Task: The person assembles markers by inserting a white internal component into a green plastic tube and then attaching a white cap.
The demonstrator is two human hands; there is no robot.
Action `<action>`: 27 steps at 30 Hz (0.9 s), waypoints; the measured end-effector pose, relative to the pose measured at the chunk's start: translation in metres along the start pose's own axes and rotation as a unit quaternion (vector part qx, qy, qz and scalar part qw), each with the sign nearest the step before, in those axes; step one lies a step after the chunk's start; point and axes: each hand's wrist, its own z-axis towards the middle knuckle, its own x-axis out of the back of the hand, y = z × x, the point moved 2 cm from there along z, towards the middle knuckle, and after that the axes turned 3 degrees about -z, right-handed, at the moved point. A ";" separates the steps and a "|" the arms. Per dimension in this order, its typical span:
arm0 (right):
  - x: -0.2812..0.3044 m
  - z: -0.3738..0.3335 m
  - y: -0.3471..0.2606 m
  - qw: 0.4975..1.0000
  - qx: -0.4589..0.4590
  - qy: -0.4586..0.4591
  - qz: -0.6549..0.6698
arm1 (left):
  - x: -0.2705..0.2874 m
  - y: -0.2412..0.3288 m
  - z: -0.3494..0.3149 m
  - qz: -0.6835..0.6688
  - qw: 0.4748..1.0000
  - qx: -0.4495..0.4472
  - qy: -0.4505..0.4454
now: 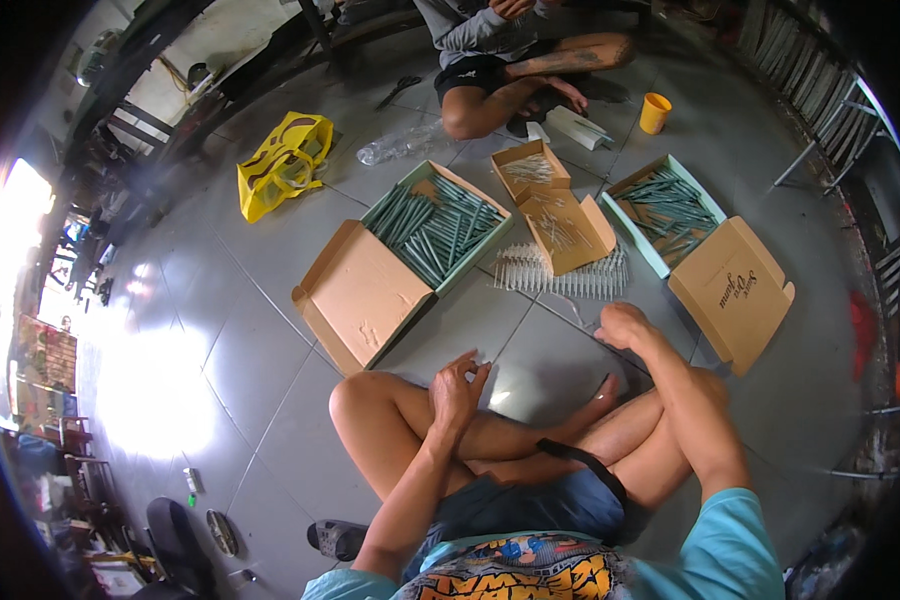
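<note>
My left hand [457,392] is above my left knee, thumb and fingertips pinched together; anything between them is too small to make out. My right hand [622,326] is closed, its fingers curled down and partly hidden, just in front of a row of thin clear plastic pieces [610,274] on the floor. Behind that row, a small cardboard box [570,250] holds thin whitish sticks [558,228]. To the left, an open box [355,300] contains many dark green pen-like sticks [435,225]. More green sticks [670,205] lie in another open box [735,290] at the right.
Across from me another person [480,60] sits cross-legged on the grey tiled floor [260,390]. A yellow bag [285,165] and a crumpled clear plastic bag [400,147] lie at the far left. An orange cup [654,113] stands far right. A slipper [338,539] is near my left side.
</note>
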 end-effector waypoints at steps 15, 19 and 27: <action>-0.003 -0.087 -0.011 0.965 0.049 0.134 0.220 | -0.063 0.082 0.129 0.034 0.995 -0.073 -0.061; -0.008 -0.069 -0.006 0.942 0.094 0.229 0.227 | -0.132 0.110 0.205 0.072 0.993 -0.074 -0.055; 0.003 -0.054 -0.011 0.927 0.119 0.234 0.268 | -0.209 0.089 0.254 0.300 0.954 -0.004 0.001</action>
